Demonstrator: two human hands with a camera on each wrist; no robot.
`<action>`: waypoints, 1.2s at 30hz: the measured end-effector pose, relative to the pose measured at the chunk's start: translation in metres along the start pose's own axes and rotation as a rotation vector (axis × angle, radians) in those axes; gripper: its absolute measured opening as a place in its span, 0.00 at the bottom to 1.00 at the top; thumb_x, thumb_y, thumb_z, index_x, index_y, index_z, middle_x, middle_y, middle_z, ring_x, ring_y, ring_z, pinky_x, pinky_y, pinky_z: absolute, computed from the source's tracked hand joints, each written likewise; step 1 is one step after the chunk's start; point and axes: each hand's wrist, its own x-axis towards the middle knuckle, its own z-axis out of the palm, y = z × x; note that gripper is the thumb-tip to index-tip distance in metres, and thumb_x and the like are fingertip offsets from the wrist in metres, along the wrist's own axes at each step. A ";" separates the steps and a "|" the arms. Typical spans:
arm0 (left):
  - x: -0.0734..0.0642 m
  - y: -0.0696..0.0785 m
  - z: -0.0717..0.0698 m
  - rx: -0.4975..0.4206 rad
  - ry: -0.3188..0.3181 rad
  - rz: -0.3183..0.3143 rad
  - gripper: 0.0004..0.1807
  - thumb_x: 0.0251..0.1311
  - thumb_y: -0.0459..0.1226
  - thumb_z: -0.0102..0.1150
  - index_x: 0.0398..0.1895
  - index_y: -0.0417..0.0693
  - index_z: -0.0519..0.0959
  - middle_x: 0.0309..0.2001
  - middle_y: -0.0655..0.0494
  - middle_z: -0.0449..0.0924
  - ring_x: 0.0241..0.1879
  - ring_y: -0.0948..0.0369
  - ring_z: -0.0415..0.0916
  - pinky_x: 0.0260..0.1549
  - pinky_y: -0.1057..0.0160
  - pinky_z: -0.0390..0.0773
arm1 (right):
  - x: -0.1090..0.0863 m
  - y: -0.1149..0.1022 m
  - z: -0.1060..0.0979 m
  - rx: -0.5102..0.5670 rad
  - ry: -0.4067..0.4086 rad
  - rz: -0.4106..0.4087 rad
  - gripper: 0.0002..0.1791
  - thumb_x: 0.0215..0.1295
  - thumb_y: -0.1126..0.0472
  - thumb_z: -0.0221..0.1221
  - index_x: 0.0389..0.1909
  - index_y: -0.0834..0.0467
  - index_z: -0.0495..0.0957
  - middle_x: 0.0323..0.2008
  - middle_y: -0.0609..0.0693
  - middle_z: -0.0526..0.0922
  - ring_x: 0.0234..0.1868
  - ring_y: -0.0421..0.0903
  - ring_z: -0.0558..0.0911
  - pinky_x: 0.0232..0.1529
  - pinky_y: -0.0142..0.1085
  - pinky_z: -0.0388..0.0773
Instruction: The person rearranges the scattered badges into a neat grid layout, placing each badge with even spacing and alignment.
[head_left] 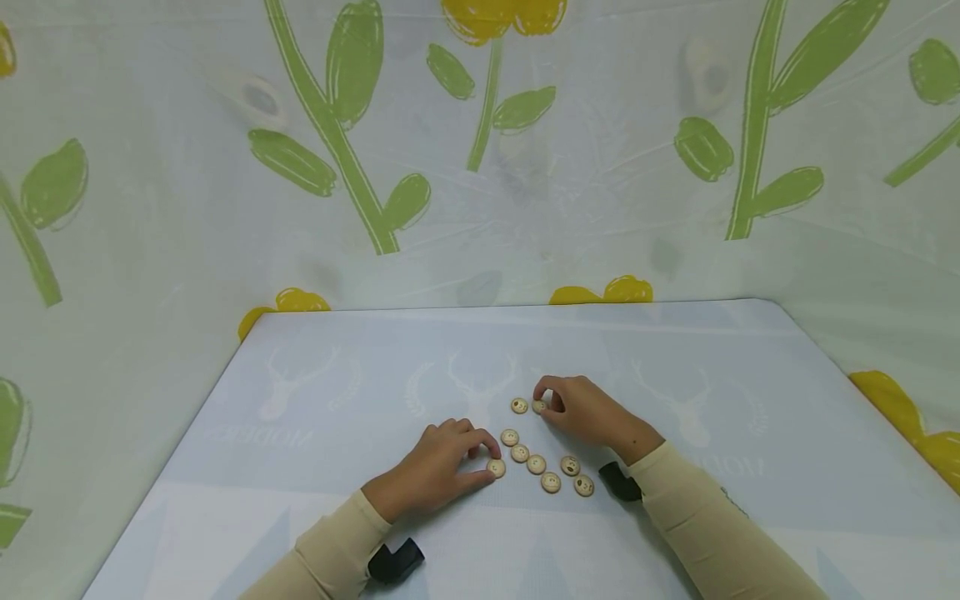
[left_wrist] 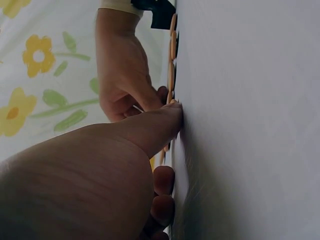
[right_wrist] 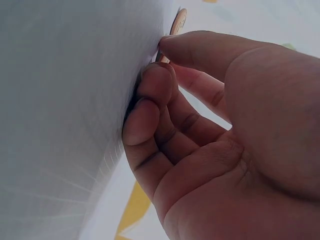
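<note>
Small round wooden discs with dark printed marks lie flat on the table [head_left: 360,375]. My left hand [head_left: 435,468] pinches one wooden disc [head_left: 496,468] between thumb and forefinger, at the lower left end of the group. Farther back, my right hand [head_left: 588,414] has thumb and forefinger on another disc [head_left: 539,407], right beside a loose disc [head_left: 519,406]. The left wrist view shows the left thumb [left_wrist: 155,122] down at the tabletop, covering most of its disc. Curled fingers [right_wrist: 150,82] of the right hand rest close to the surface in the right wrist view.
A slanting row of discs [head_left: 520,453] runs between the hands toward the front right. Two more discs [head_left: 577,476] lie right of it, near the black wrist device [head_left: 621,482] on the right arm. A flower-patterned curtain [head_left: 562,208] hangs behind the table.
</note>
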 end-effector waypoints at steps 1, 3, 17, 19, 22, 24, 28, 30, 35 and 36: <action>0.000 0.000 0.000 -0.001 0.000 0.000 0.11 0.61 0.48 0.68 0.45 0.66 0.80 0.35 0.67 0.71 0.39 0.66 0.66 0.42 0.57 0.64 | 0.000 0.000 0.000 0.000 0.001 0.000 0.08 0.68 0.61 0.63 0.45 0.51 0.79 0.23 0.46 0.76 0.25 0.42 0.73 0.28 0.34 0.71; 0.000 0.000 0.000 -0.001 0.000 0.002 0.11 0.61 0.48 0.68 0.45 0.66 0.80 0.35 0.67 0.72 0.39 0.66 0.66 0.42 0.57 0.64 | 0.000 0.000 0.000 0.002 0.000 0.001 0.08 0.68 0.61 0.63 0.46 0.51 0.79 0.23 0.46 0.75 0.25 0.42 0.73 0.27 0.34 0.71; 0.000 0.001 -0.002 0.008 -0.003 -0.011 0.11 0.61 0.48 0.68 0.45 0.65 0.80 0.35 0.66 0.72 0.39 0.66 0.67 0.43 0.57 0.64 | 0.000 -0.005 -0.002 -0.018 -0.026 0.016 0.15 0.67 0.62 0.63 0.54 0.52 0.78 0.25 0.46 0.76 0.26 0.42 0.74 0.29 0.33 0.72; -0.001 0.001 -0.002 0.010 -0.002 -0.010 0.11 0.61 0.47 0.68 0.45 0.65 0.80 0.35 0.66 0.72 0.39 0.66 0.67 0.43 0.57 0.64 | -0.001 -0.006 -0.002 -0.023 -0.031 0.012 0.16 0.67 0.62 0.64 0.54 0.52 0.78 0.26 0.45 0.77 0.27 0.42 0.74 0.30 0.33 0.73; -0.001 0.001 -0.003 0.009 -0.001 -0.010 0.11 0.61 0.47 0.68 0.45 0.65 0.80 0.35 0.66 0.72 0.39 0.66 0.66 0.43 0.57 0.64 | -0.001 -0.007 -0.002 -0.030 -0.040 0.001 0.16 0.67 0.61 0.64 0.55 0.51 0.78 0.26 0.45 0.77 0.28 0.41 0.74 0.32 0.33 0.74; -0.001 0.001 -0.002 0.008 -0.001 -0.013 0.11 0.61 0.47 0.68 0.45 0.65 0.80 0.35 0.66 0.72 0.39 0.66 0.66 0.43 0.57 0.64 | -0.001 -0.008 -0.002 -0.032 -0.046 -0.006 0.17 0.66 0.61 0.64 0.55 0.51 0.78 0.27 0.44 0.78 0.28 0.41 0.75 0.33 0.33 0.74; -0.001 0.000 -0.001 0.007 -0.003 -0.012 0.11 0.62 0.48 0.67 0.46 0.65 0.80 0.35 0.66 0.72 0.39 0.66 0.67 0.43 0.57 0.64 | -0.004 -0.010 -0.003 -0.036 -0.056 -0.026 0.16 0.65 0.62 0.65 0.54 0.50 0.78 0.28 0.43 0.79 0.29 0.41 0.75 0.35 0.34 0.75; -0.001 0.000 -0.001 0.007 -0.005 -0.007 0.11 0.61 0.48 0.67 0.46 0.65 0.80 0.36 0.66 0.72 0.39 0.66 0.67 0.43 0.57 0.64 | -0.005 -0.012 -0.003 -0.042 -0.058 -0.044 0.16 0.65 0.62 0.65 0.53 0.50 0.79 0.29 0.43 0.79 0.30 0.41 0.75 0.36 0.34 0.75; 0.000 -0.001 -0.001 0.005 -0.010 -0.002 0.11 0.61 0.49 0.67 0.46 0.67 0.79 0.37 0.67 0.73 0.40 0.67 0.68 0.44 0.57 0.64 | -0.008 -0.015 -0.002 -0.062 -0.057 -0.099 0.15 0.65 0.62 0.65 0.51 0.50 0.80 0.29 0.41 0.79 0.29 0.39 0.75 0.35 0.33 0.75; 0.000 -0.001 -0.001 0.005 -0.010 -0.002 0.11 0.61 0.49 0.67 0.46 0.67 0.79 0.37 0.67 0.73 0.40 0.67 0.68 0.44 0.57 0.64 | -0.008 -0.016 -0.001 -0.064 -0.058 -0.110 0.15 0.65 0.63 0.65 0.51 0.50 0.81 0.28 0.41 0.78 0.28 0.39 0.75 0.34 0.32 0.75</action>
